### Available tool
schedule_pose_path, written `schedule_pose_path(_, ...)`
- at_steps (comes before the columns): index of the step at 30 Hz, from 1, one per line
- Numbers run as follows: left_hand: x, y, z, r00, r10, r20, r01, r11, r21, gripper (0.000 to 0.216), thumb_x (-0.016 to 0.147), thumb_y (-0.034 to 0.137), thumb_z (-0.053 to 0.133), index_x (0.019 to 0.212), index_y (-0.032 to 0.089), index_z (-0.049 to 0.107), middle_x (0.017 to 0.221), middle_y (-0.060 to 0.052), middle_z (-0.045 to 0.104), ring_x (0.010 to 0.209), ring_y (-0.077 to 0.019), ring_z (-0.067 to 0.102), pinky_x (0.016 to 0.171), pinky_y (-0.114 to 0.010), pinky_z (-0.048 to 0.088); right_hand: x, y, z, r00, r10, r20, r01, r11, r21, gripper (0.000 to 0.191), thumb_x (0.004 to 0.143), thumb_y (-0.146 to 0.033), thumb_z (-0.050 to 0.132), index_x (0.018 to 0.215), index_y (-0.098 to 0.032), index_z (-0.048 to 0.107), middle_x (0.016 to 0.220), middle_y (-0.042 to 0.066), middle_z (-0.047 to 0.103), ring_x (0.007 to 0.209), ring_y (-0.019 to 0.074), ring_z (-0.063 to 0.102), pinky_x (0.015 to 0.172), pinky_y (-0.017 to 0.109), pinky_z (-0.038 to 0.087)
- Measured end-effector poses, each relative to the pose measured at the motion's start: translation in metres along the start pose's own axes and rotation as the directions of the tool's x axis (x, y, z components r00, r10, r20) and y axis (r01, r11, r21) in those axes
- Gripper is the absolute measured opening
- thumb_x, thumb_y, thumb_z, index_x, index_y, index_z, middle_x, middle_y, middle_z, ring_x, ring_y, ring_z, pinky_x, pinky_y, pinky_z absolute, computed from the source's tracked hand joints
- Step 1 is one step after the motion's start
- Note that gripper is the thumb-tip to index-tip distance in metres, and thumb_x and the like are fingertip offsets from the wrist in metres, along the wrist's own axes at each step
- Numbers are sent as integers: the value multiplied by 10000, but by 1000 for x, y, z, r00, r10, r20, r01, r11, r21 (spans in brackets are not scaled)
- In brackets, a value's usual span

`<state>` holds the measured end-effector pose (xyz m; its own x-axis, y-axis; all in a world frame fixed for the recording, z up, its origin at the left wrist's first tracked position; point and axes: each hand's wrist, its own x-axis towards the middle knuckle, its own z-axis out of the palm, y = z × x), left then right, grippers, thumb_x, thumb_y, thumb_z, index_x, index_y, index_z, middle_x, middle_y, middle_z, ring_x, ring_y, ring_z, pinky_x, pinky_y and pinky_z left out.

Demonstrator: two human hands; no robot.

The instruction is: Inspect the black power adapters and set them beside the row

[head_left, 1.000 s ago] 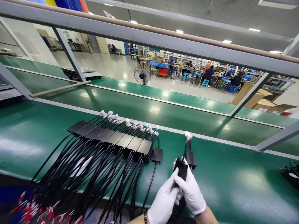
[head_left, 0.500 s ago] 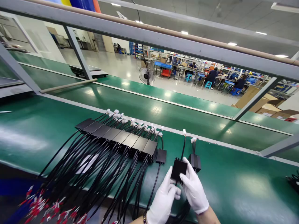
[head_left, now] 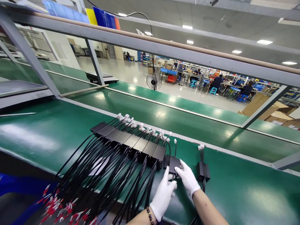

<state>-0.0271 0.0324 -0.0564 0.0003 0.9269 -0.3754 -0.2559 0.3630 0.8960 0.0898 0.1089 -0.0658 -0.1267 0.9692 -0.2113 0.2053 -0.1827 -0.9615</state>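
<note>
Left hand [head_left: 163, 194] and right hand [head_left: 188, 178] both pinch a box [head_left: 173, 163] at lower centre; pushed hard, it could knock the row [head_left: 131, 143] askew.

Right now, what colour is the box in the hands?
Black; the box shows best in the head view.

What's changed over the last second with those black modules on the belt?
The left hand and right hand carried the black module leftward and down, away from the lone module, to the right end of the row of modules on the green belt. Both hands are still on it. The row and the lone module stayed put.
</note>
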Motion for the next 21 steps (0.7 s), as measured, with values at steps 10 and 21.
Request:
schedule_pose_path(10,20,5,-5,997,-50,-55,43,990,-133,896,798,341,583,1465,196,3,1075,-85,535,754,-90,553,564,-178,397,37,24,20,993,-66,-94,55,991,-119,533,711,-351,624,1188,-115,594,1139,146,637,1051,271,603,869,383,493)
schedule_pose_path(21,-20,8,-7,979,206,-7,-162,791,590,710,841,384,462,1441,93,217,1545,-117,109,1419,-231,82,1158,-376,59,-28,9,-7,930,-344,-127,296,909,-292,391,800,-314,559,1172,-208,616,1223,97,584,976,230,611,968,426,439)
